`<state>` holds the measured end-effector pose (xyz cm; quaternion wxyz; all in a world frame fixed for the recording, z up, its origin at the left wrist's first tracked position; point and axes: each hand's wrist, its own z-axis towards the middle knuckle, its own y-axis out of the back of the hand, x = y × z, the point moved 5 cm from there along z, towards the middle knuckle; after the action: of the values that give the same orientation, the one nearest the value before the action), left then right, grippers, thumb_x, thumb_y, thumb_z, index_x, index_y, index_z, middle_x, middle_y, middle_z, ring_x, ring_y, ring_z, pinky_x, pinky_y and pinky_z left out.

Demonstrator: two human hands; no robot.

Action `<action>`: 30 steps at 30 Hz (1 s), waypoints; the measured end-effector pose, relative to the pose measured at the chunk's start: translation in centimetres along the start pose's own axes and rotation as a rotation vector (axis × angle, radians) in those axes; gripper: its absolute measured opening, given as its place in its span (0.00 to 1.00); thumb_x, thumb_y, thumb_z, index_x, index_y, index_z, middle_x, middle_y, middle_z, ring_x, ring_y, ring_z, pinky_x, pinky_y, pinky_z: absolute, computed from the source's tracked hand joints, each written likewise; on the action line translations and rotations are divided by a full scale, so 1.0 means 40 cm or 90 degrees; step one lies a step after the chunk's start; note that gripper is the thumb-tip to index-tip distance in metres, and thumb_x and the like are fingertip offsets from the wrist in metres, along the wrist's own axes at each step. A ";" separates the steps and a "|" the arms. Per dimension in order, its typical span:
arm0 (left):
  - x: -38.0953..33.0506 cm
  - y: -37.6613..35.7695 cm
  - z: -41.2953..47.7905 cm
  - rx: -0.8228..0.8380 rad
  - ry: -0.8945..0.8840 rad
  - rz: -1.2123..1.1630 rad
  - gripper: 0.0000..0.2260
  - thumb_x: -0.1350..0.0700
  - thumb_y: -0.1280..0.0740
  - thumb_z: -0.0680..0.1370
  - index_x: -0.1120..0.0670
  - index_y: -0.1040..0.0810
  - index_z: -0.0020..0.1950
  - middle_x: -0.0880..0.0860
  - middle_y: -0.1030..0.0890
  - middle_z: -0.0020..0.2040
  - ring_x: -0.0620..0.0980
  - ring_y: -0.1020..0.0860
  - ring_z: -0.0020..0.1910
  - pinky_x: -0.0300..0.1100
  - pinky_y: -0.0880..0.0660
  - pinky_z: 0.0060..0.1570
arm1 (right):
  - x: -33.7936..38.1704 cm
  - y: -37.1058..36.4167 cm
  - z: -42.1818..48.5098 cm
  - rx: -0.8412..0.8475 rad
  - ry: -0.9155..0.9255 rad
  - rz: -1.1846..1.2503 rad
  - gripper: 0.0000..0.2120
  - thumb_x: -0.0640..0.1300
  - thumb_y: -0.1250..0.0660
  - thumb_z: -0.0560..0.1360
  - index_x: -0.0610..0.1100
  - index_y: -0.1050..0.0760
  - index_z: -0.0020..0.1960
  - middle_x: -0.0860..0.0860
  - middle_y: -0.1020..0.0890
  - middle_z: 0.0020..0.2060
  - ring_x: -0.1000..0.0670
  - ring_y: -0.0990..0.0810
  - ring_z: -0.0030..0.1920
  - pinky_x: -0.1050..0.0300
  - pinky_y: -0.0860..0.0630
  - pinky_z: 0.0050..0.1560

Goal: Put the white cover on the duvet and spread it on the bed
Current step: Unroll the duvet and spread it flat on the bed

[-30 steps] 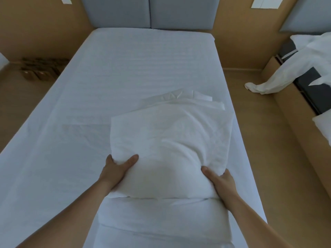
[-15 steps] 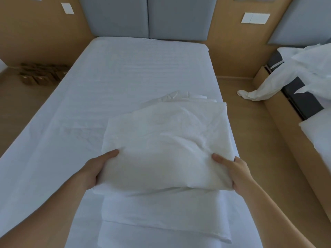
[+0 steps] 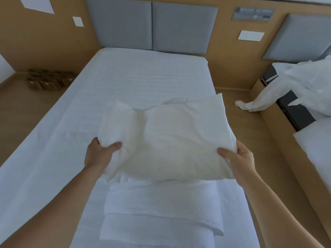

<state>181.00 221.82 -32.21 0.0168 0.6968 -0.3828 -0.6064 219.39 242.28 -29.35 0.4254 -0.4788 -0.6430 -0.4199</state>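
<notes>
A bed (image 3: pixel 143 77) with a smooth white sheet fills the middle, its grey padded headboard (image 3: pixel 152 24) against a tan wall. On the floor to its left stands a cluster of dark wooden blocks (image 3: pixel 48 79). To the right is a second bed (image 3: pixel 315 151) with crumpled white linen (image 3: pixel 304 83) trailing over its edge towards the floor.

Raised over the near half of the bed is a thick folded bundle (image 3: pixel 170 140), white, soft and creased, sagging at its left side. The left grip (image 3: pixel 100 154) is clenched on its near left corner, thumb on top. The right grip (image 3: pixel 240 158) grasps the near right corner the same way. Under it, on the sheet, lies a flatter folded stack (image 3: pixel 161 212) of white cloth. Which is duvet and which is cover I cannot tell.

A wall sign (image 3: pixel 254 13) carries writing too blurred to read, and below it sits a white switch plate (image 3: pixel 250 35).
</notes>
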 end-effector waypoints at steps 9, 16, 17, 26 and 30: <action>-0.228 -0.018 -0.145 -0.074 -0.149 0.047 0.22 0.44 0.24 0.70 0.56 0.29 0.52 0.49 0.24 0.47 0.56 0.24 0.47 0.54 0.23 0.51 | 0.073 0.128 -0.032 -0.081 0.101 0.039 0.06 0.37 0.26 0.70 0.44 0.21 0.44 0.50 0.21 0.39 0.47 0.23 0.41 0.50 0.23 0.45; -0.366 -0.226 -0.341 -0.060 -0.206 0.074 0.22 0.43 0.24 0.70 0.55 0.28 0.52 0.49 0.23 0.47 0.55 0.24 0.46 0.52 0.24 0.49 | 0.045 0.392 -0.012 -0.120 0.096 0.105 0.11 0.35 0.27 0.70 0.51 0.21 0.42 0.52 0.20 0.40 0.47 0.22 0.41 0.51 0.23 0.45; -0.377 -0.272 -0.383 -0.063 -0.209 0.080 0.22 0.44 0.24 0.70 0.56 0.28 0.52 0.49 0.24 0.47 0.55 0.25 0.46 0.51 0.25 0.48 | 0.035 0.444 -0.005 -0.118 0.095 0.110 0.11 0.35 0.28 0.71 0.52 0.21 0.42 0.52 0.19 0.40 0.48 0.22 0.41 0.50 0.23 0.45; -0.410 -0.669 -0.649 -0.041 -0.167 0.143 0.20 0.42 0.25 0.71 0.55 0.29 0.47 0.49 0.22 0.43 0.57 0.22 0.44 0.51 0.24 0.45 | -0.048 0.822 0.100 -0.056 0.039 0.058 0.07 0.37 0.29 0.70 0.48 0.21 0.41 0.51 0.19 0.35 0.46 0.21 0.39 0.49 0.22 0.44; -0.410 -0.787 -0.673 -0.038 -0.141 0.147 0.19 0.42 0.25 0.71 0.54 0.29 0.47 0.49 0.22 0.44 0.57 0.22 0.45 0.50 0.25 0.45 | -0.064 0.918 0.177 -0.055 0.018 0.024 0.06 0.38 0.29 0.69 0.48 0.21 0.41 0.50 0.19 0.36 0.46 0.20 0.40 0.44 0.20 0.48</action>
<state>220.72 241.27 -26.79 0.0649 0.5765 -0.4417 -0.6843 254.55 255.26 -28.92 0.4214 -0.5027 -0.6091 -0.4459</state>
